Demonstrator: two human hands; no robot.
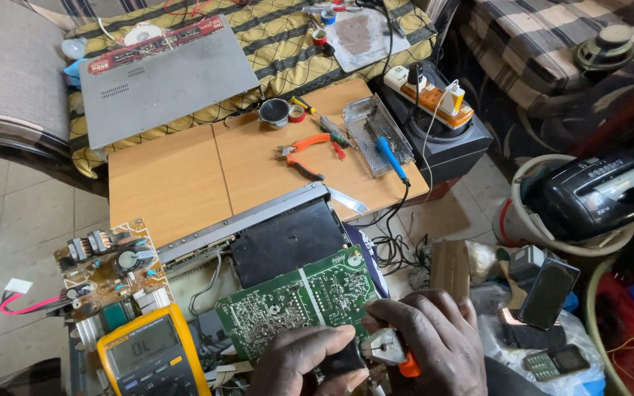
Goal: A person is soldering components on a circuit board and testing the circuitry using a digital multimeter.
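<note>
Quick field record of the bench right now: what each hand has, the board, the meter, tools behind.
left hand: grips a small dark part at the green circuit board's near edge
right hand: holds an orange-handled cutter, its tip beside the left hand
green circuit board: lies tilted over an opened player chassis
yellow multimeter: near left, display lit
wooden table: carries orange pliers and a blue-handled soldering iron

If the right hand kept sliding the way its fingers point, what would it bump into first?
The right hand points left, toward the left hand. It grips a small orange-handled tool, so that tool's tip would probably meet the left hand's fingers and the small dark part they hold, at the green circuit board's lower edge.
</note>
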